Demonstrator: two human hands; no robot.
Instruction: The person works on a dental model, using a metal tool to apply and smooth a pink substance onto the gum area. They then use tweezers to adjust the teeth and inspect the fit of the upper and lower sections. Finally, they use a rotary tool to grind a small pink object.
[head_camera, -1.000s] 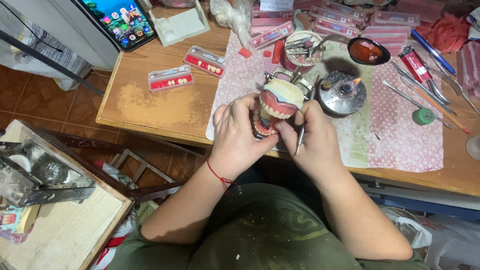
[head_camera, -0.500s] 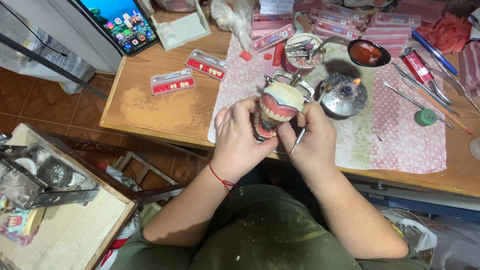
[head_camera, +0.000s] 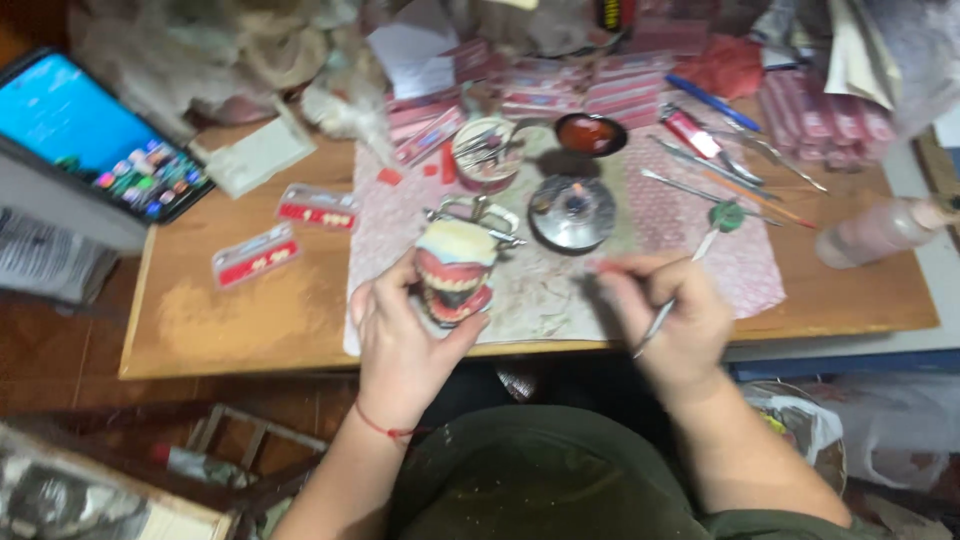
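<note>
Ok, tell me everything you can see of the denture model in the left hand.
The denture model is a pale, plaster-looking block carrying two rows of whitish teeth in pink-red gums, upper over lower, slightly parted. A metal hinge frame sits at its far end. It is held upright, teeth toward the person, above the patterned cloth near the table's front edge. The left hand wraps it from the left. The right hand, with a thin metal tool, is apart.

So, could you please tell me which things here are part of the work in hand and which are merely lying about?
In hand:
- left hand grips the denture model
- right hand holds a thin metal tool

Lying about:
- phone
- round metal dish
- two red tooth cards
- green-ended tool
- pink bottle
</note>
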